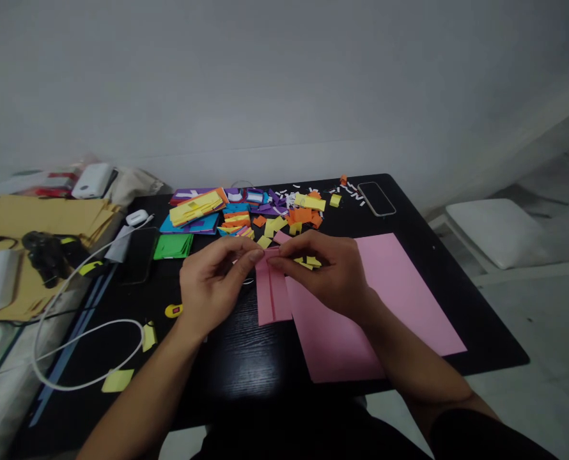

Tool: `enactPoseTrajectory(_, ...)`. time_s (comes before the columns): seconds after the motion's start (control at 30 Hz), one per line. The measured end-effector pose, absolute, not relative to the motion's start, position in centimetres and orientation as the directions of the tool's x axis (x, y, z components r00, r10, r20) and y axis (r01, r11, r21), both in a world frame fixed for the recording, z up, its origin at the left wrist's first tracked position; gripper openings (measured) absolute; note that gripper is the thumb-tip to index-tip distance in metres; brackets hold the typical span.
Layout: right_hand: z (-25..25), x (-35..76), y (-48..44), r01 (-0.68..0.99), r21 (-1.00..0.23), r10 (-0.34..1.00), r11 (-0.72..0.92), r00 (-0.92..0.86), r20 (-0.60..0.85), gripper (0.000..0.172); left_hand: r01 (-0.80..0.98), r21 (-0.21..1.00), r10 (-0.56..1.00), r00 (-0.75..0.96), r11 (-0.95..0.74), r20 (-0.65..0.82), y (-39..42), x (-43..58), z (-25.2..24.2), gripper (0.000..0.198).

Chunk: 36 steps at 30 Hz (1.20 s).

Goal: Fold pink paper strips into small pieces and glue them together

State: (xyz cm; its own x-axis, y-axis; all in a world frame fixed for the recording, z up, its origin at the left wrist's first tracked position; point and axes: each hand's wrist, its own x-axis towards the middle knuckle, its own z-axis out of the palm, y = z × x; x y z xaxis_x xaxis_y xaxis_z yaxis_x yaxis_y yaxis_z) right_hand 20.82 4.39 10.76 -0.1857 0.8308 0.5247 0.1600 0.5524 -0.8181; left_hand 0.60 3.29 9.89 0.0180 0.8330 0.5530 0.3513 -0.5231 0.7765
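Observation:
A narrow pink piece of folded paper point(271, 291) hangs between my hands, with a crease running down its length. My left hand point(217, 275) pinches its top left corner between thumb and fingers. At the top right, the thumb and fingers of my right hand point(330, 268) close on the same paper. Beneath my right hand and forearm lies a large pink sheet point(385, 300), flat on the black table point(246, 364). Just beyond my fingers are small yellow paper pieces point(275, 225) and orange ones point(306, 216).
Stacked folded papers point(195, 211) and green papers point(173, 246) lie at the back left. A phone point(376, 199) rests near the back right corner. A white cable point(90, 324) loops at left, near a yellow cutter point(173, 311). A white stool point(493, 230) stands to the right.

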Motion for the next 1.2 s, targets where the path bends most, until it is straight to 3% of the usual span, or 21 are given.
enactPoseTrajectory(0.13,10.8,20.8,4.3,0.14,-0.875,0.881,0.463,-0.182,0.437,0.017,0.38,0.756,0.823,0.026,-0.533,0.568,3.3,0.6,9.8,0.002)
enactPoseTrajectory(0.37,10.7,20.1,4.1,-0.053,-0.939,0.931,0.34,-0.123,0.344,0.035,0.412,0.73,0.816,0.063,-0.546,0.575,3.2,0.8,10.0,0.005)
enactPoseTrajectory(0.57,10.6,20.1,4.3,-0.108,-0.939,0.934,0.325,-0.121,0.337,0.029,0.446,0.686,0.791,0.088,-0.575,0.606,3.2,0.8,10.0,0.004)
enactPoseTrajectory(0.8,10.6,20.0,4.3,-0.044,-0.957,0.95,0.287,-0.114,0.29,0.027,0.416,0.71,0.8,0.078,-0.568,0.595,3.3,1.1,10.1,0.002)
enactPoseTrajectory(1.0,10.5,20.2,4.5,-0.111,-0.962,0.959,0.249,-0.112,0.261,0.03,0.272,0.808,0.852,0.15,-0.523,0.501,3.6,1.1,10.1,0.014)
enactPoseTrajectory(1.2,10.8,21.0,4.9,0.012,-0.966,0.942,0.257,-0.227,0.248,0.033,0.239,0.848,0.88,0.175,-0.473,0.441,3.6,1.0,10.2,0.013)
